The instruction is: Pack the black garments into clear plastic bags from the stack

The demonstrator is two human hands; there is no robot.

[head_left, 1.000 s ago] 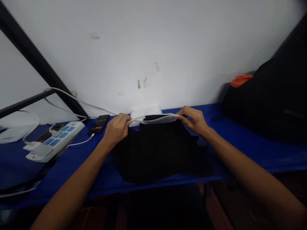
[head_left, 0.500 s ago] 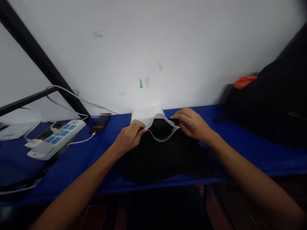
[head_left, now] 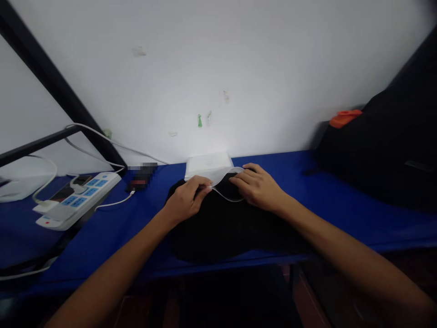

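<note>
Fingers of the left hand (head_left: 187, 199) are pinched on a white rim (head_left: 219, 176), presumably so it is parted; right hand (head_left: 262, 188) is placed opposite, grip unclear. Black fabric (head_left: 235, 230) is spread beneath, on the blue table (head_left: 341, 205).

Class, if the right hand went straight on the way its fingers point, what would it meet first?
The right hand would probably meet the far white rim of the open bag first, with the white packet behind it. Depth is hard to judge there.
</note>
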